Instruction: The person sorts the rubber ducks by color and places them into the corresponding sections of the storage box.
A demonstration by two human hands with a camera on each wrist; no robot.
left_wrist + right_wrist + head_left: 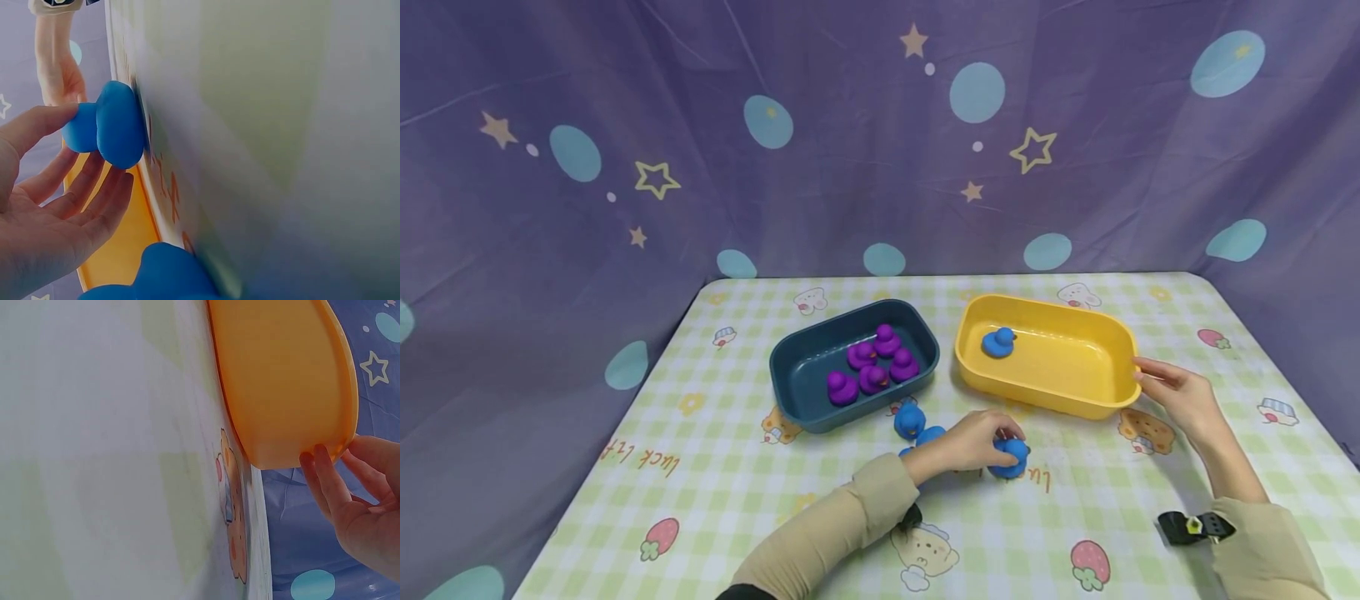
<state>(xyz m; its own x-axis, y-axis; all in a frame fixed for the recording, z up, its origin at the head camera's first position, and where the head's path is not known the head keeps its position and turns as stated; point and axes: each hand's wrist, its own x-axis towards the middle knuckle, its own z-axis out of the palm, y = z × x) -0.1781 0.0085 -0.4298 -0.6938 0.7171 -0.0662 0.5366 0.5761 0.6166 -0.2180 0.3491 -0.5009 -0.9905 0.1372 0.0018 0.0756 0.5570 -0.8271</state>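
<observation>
My left hand (pixel 976 442) pinches a blue rubber duck (pixel 1011 460) at the table's middle. In the left wrist view, the thumb lies on the duck's head (pixel 81 128) and the other fingers curl beneath it. Just left of that hand are several more blue ducks (pixel 910 421), partly hidden by it. My right hand (pixel 1183 403) holds the right end of a yellow tub (pixel 1037 396) by its rim. Fingertips (pixel 322 453) press the tub's outer wall in the right wrist view. One blue duck (pixel 998 342) sits inside the tub, toward its left end.
Left of the yellow tub stands a dark teal tub (pixel 805 421) holding several purple ducks (pixel 874 380). A green checked cloth (pixel 737 483) with printed pictures covers the table. Behind the table hangs a purple curtain (pixel 850 183).
</observation>
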